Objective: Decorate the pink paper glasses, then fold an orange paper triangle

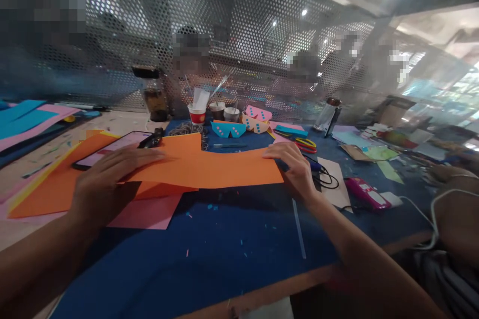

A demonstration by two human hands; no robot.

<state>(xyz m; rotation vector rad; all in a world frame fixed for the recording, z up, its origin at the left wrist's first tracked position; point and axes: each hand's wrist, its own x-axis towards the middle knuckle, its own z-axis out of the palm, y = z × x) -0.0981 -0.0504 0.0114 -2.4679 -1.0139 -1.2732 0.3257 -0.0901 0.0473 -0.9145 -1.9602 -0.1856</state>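
Observation:
A folded orange paper sheet [209,167] lies on the blue mat [209,254] in front of me. My left hand [108,174] lies flat on its left end, fingers stretched out and pressing down. My right hand [295,167] rests on the sheet's right edge, fingers curved down onto the corner. More orange paper [45,184] and a pink sheet [149,214] lie under the left part. A phone [112,147] sits just beyond my left hand.
Folded paper boats, blue [228,129] and pink [258,113], stand behind the sheet with small cups [197,114], a jar [154,94] and scissors [306,144]. A pink device [366,193] with cable lies right. A perforated metal screen [243,35] backs the table; people sit behind it.

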